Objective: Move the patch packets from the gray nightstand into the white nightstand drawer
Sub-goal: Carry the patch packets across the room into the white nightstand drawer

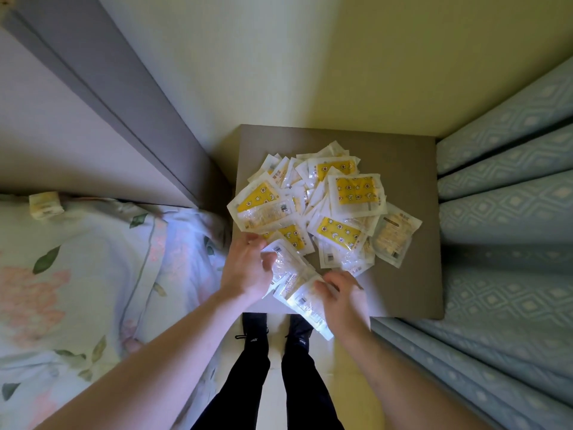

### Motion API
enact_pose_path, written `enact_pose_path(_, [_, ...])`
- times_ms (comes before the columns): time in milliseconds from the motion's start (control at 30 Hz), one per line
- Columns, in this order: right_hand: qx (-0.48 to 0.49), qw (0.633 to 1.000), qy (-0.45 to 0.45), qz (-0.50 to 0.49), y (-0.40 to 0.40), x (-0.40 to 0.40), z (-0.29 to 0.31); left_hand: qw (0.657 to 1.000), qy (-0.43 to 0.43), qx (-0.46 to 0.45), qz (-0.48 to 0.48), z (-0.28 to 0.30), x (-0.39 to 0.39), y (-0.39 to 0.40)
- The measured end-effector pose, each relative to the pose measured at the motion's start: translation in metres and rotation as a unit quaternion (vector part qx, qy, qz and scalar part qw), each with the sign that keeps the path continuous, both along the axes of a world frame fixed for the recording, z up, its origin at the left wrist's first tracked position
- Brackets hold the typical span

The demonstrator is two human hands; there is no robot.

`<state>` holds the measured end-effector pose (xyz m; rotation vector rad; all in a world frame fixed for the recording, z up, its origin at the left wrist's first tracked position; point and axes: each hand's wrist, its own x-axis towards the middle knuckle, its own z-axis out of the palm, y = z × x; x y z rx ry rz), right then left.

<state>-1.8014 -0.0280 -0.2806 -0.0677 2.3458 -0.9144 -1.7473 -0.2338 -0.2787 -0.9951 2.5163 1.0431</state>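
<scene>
A heap of several clear-and-yellow patch packets [325,203] lies on top of the gray nightstand [406,169]. At the heap's near edge my left hand [248,271] grips a few packets [294,283] from the left side. My right hand [341,296] holds the same bunch at its right end, fingers curled over the plastic. The bunch hangs partly past the nightstand's front edge. The white nightstand is not in view.
A bed with a floral sheet [77,290] lies to the left, its gray headboard [124,103] against the wall. One lone packet [46,204] rests on the bed near the headboard. Blue patterned curtains [511,212] hang at the right. My legs and shoes [279,352] stand below.
</scene>
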Motion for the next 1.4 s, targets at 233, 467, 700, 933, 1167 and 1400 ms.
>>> enact_pose_path(233, [0.001, 1.0, -0.009, -0.017, 0.003, 0.002, -0.008, 0.993, -0.048, 0.071, 0.086, 0.0, 0.001, 0.003])
enact_pose_path(467, [0.007, 0.999, 0.011, 0.029, 0.022, -0.001, -0.008, 0.983, 0.015, 0.146, 0.106, 0.013, 0.008, -0.002])
enact_pose_path(700, [0.034, 0.998, 0.042, 0.011, 0.055, -0.018, 0.007, 0.999, 0.023, 0.028, 0.018, 0.003, 0.001, -0.012])
enact_pose_path(933, [-0.025, 0.995, -0.004, -0.097, 0.059, -0.037, 0.013, 0.996, 0.029, -0.088, -0.017, -0.014, -0.008, -0.006])
enact_pose_path(1167, [-0.004, 0.994, -0.018, -0.112, 0.046, -0.034, 0.026, 0.999, 0.039, -0.003, 0.009, -0.01, -0.01, -0.004])
enact_pose_path(1400, [-0.008, 0.989, -0.017, -0.147, 0.046, -0.023, 0.036, 0.993, 0.119, -0.007, -0.017, 0.005, 0.015, 0.001])
